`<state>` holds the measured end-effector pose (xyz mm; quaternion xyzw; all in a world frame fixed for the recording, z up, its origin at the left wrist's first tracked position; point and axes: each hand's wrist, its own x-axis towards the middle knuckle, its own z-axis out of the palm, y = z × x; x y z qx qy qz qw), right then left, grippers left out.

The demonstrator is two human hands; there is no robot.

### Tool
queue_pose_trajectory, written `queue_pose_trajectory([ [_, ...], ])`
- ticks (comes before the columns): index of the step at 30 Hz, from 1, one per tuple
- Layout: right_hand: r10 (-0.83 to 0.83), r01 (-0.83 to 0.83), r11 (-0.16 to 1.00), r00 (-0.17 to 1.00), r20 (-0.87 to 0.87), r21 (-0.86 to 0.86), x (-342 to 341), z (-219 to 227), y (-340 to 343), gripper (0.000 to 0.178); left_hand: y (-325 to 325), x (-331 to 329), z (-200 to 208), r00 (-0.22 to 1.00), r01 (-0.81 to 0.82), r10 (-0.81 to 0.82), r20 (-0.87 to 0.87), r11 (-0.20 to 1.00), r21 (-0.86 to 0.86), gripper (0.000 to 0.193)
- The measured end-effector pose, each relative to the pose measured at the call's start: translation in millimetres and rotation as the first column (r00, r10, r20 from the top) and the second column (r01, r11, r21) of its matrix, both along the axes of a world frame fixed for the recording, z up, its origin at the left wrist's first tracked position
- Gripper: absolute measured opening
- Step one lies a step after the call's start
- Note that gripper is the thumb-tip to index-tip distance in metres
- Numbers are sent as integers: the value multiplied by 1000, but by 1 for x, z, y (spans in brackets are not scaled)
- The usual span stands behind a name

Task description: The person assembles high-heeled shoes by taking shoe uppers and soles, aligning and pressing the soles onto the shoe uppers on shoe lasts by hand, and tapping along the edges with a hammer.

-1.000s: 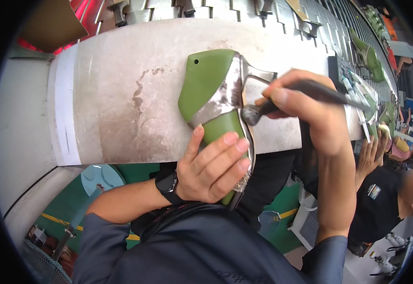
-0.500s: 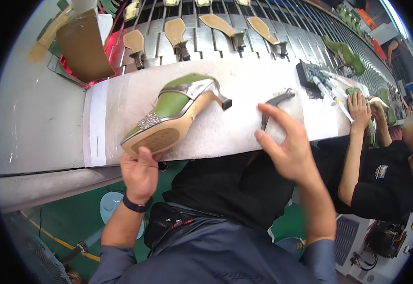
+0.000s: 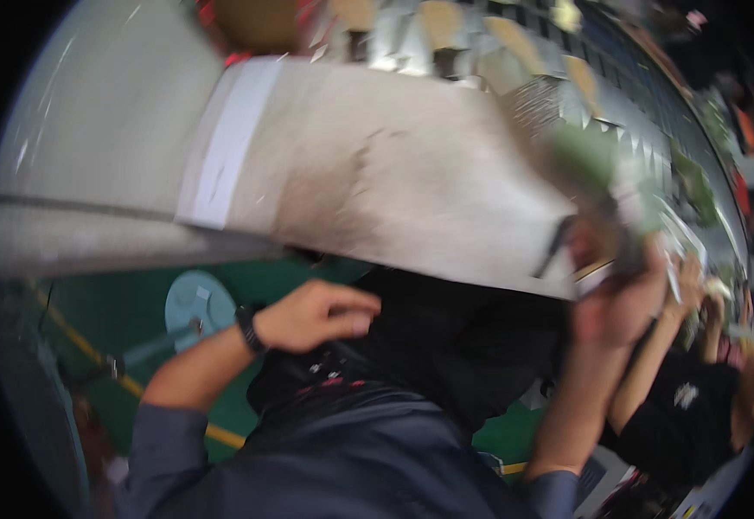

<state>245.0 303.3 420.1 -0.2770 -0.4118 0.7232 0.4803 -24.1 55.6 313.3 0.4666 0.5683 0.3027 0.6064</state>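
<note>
One shoe [image 3: 580, 156] was in hand between two bare hands: the right hand [image 3: 623, 298] was clamped round its near end, while the left hand [image 3: 303, 318], thumb and fingers apart and loosely bent, held nothing. Green with a glittering silvery toe, blurred, the shoe was raised at the right end of one pale bench [image 3: 446, 173]. Beyond lay four tan soles [image 3: 440, 24]; one co-worker [image 3: 680, 406] sat at right.

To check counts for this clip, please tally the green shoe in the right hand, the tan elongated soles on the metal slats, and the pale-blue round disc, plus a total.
Green shoe, blurred, in right hand: 1
Tan elongated soles: 4
Pale-blue round disc: 1
Total: 6
</note>
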Motion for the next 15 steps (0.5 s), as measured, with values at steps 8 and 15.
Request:
queue_pose_trajectory([
  [8,-479,350,877,705,523,330,81,34,420,45,-2,-17,-216,694,-529,354,-627,841,-111,43],
  [15,-518,461,807,252,817,370,180,-4,498,36,51,-26,-335,657,-473,278,-701,876,-96,42],
])
